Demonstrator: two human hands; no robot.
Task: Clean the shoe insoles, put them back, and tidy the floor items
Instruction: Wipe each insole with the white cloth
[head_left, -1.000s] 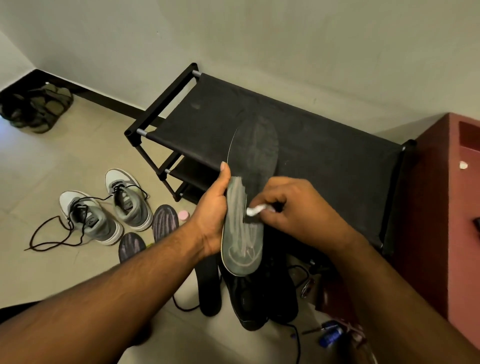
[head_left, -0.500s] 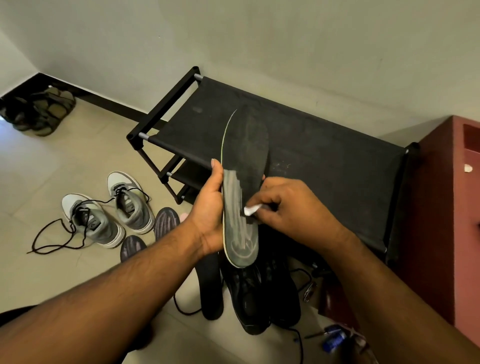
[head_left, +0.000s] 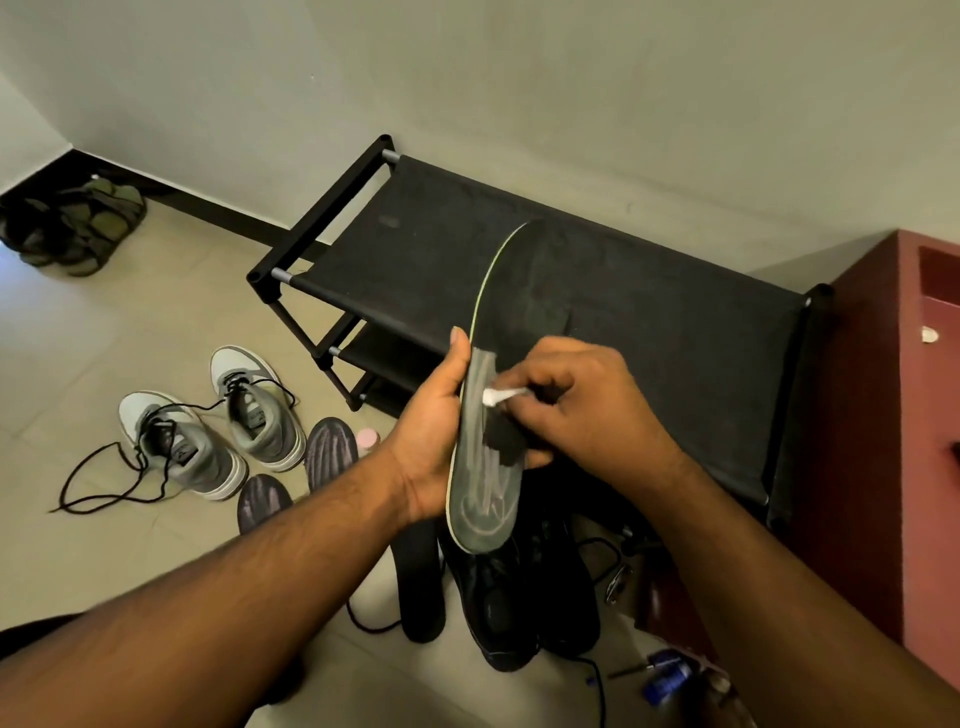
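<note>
Tiled floor (head_left: 78, 322); left hand (head_left: 431, 431) grips dark insole (head_left: 488, 467), grey-streaked; right hand (head_left: 576, 400) fingers pinch white wipe (head_left: 496, 396).

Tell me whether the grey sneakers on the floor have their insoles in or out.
Probably out: two dark insoles lie on the floor beside the grey sneakers; the shoes' insides are too dark to confirm.

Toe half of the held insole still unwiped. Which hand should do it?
Right hand: it already pinches the white wipe against the insole. Left hand grips the insole's edge, steadying it.
</note>
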